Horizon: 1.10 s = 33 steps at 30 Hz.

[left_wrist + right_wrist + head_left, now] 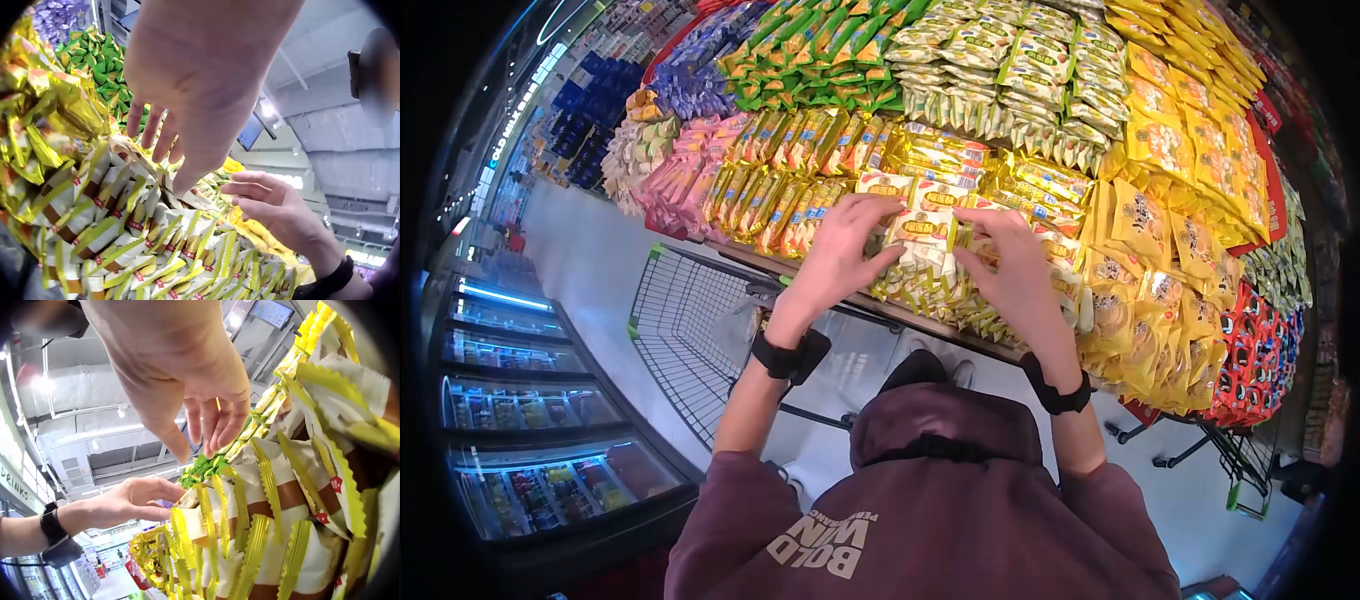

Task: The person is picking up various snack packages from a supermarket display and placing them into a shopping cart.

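White-and-yellow packets (925,228) lie stacked in rows between the two hands. The left hand (843,250) is at the left side of this stack, its fingertips at the top packets and its thumb apart from them. In the right wrist view, the left hand (128,505) reaches the end of a white-and-yellow packet (253,481); whether it touches is unclear. On the stack's right side, the right hand (1012,265) has its fingers gently bent and thumb spread. The left wrist view shows the right hand (281,212) just over the packets (150,219), with nothing visible in its grasp.
Gold packets (780,205) lie left of the stack, green ones (820,50) behind, and yellow bags (1160,300) at the right. A wire shopping cart (685,320) stands at the left beside the display, with lit freezers (550,410) farther left. Another cart (1245,465) is at lower right.
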Each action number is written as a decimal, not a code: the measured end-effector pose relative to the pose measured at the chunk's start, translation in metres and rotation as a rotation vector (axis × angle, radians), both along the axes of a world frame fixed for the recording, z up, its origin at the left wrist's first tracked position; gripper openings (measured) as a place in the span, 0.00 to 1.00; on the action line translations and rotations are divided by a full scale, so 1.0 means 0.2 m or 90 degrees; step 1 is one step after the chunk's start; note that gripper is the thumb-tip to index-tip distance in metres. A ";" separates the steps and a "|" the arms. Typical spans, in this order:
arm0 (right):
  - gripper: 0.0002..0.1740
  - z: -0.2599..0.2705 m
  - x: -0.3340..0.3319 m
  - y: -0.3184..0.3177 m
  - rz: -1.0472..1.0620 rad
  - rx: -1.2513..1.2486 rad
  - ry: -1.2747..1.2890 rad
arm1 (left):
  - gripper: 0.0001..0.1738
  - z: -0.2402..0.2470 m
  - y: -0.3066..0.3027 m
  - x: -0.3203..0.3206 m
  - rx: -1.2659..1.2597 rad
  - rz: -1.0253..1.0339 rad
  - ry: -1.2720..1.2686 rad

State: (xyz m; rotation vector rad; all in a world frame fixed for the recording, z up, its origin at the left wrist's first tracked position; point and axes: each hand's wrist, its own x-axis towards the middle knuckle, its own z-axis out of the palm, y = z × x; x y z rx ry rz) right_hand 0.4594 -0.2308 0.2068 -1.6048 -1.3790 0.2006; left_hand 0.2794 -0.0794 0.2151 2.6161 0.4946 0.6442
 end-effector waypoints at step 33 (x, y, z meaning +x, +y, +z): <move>0.24 0.10 -0.11 0.23 -0.072 0.064 0.272 | 0.29 0.06 0.09 0.05 -0.150 -0.068 -0.169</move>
